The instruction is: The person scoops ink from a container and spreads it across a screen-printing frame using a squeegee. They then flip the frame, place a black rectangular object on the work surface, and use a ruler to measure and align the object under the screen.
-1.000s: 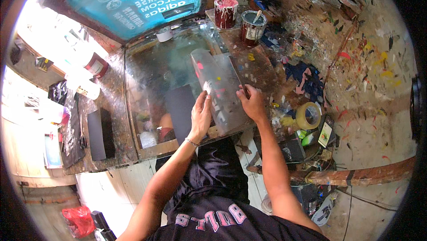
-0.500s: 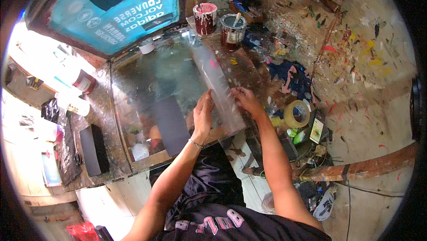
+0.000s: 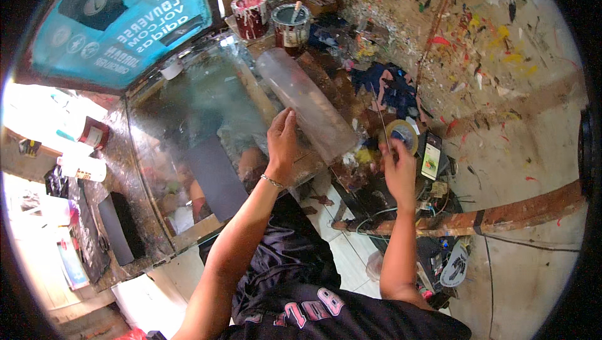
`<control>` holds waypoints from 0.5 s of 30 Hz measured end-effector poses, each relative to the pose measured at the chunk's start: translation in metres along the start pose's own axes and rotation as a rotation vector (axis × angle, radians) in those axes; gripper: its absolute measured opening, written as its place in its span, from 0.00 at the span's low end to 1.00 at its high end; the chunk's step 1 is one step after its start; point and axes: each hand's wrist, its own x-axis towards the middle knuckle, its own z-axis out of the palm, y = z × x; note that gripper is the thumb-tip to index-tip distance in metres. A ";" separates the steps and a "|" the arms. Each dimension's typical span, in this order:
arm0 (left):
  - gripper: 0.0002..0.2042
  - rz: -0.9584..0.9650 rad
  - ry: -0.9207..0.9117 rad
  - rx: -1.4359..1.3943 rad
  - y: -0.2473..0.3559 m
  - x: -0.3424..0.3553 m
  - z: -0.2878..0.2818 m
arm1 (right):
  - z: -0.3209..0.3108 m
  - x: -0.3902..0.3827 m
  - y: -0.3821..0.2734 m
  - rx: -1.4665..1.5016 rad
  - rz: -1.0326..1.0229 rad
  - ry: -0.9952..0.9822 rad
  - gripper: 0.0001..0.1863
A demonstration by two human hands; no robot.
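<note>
A long, clear, curled plastic sheet (image 3: 307,105) lies slanting over the right edge of the glass tabletop (image 3: 188,114). My left hand (image 3: 282,145) is at its near-left edge, fingers pressed together against the plastic. My right hand (image 3: 399,174) is closed around a thin, straight, metal-looking rod (image 3: 380,114) that points up and away; its lower end is hidden in my fingers. Just behind that hand sits a roll of clear tape (image 3: 411,132). On the glass, left of my left forearm, lies a flat dark rectangular sheet (image 3: 218,177).
A blue printing screen (image 3: 125,26) in a dark frame stands tilted at the far left. Two paint cans (image 3: 291,29) are at the back. A phone (image 3: 431,159) lies right of my right hand. A black block (image 3: 119,227) rests at the left, and a wooden beam (image 3: 514,205) crosses the right.
My right hand has left the plastic sheet, moved right and now holds the thin rod. The sheet has shifted right across the tabletop, with my left hand still against it. The view has turned slightly.
</note>
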 end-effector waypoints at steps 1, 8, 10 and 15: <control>0.24 0.032 -0.025 0.052 -0.013 0.008 0.001 | -0.010 -0.021 -0.005 0.046 0.087 0.019 0.13; 0.24 0.100 -0.095 0.144 0.018 0.015 0.032 | -0.040 -0.093 0.017 -0.330 0.102 -0.097 0.17; 0.23 0.039 -0.048 0.102 0.026 0.016 0.038 | -0.032 -0.083 0.008 -0.403 0.106 -0.170 0.20; 0.20 0.146 0.054 0.304 -0.023 0.052 0.027 | 0.024 -0.025 0.022 -0.363 -0.227 -0.193 0.23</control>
